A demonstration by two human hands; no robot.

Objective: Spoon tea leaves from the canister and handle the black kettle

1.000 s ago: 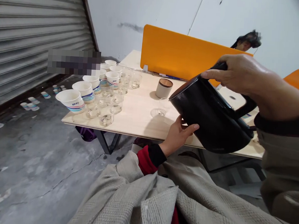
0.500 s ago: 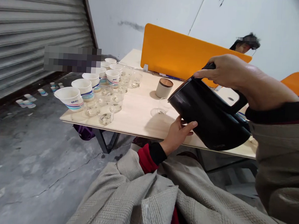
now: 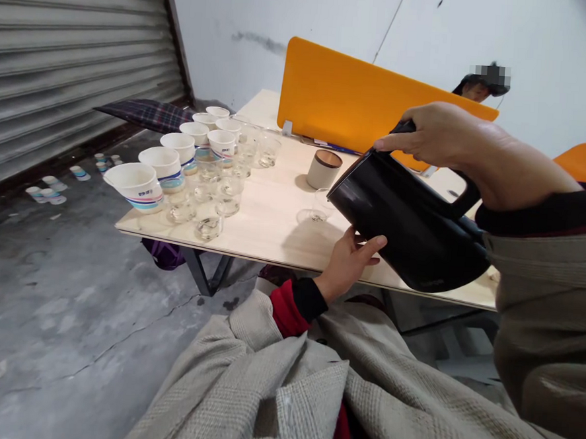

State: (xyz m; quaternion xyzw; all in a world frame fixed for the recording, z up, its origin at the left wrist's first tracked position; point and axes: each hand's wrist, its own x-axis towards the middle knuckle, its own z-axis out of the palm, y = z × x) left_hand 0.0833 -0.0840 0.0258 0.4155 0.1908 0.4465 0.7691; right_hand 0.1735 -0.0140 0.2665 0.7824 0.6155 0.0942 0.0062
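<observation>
Right hand [image 3: 447,139] wrapping kettle [image 3: 411,230] handle, fully closed, tilting spout over glass [image 3: 318,208] on table [image 3: 273,225]. Left hand [image 3: 350,259] open, bracing kettle's underside. Likely heavy, rigid, slick; gripping handle only, since body possibly hot.

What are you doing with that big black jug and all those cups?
A person's right hand holds a black kettle by its handle, tipped with the spout toward a small glass on the wooden table. The left hand is under the kettle's front, at the table's edge. Rows of paper cups and little glasses stand at the table's left end. A beige canister stands behind the small glass.
</observation>
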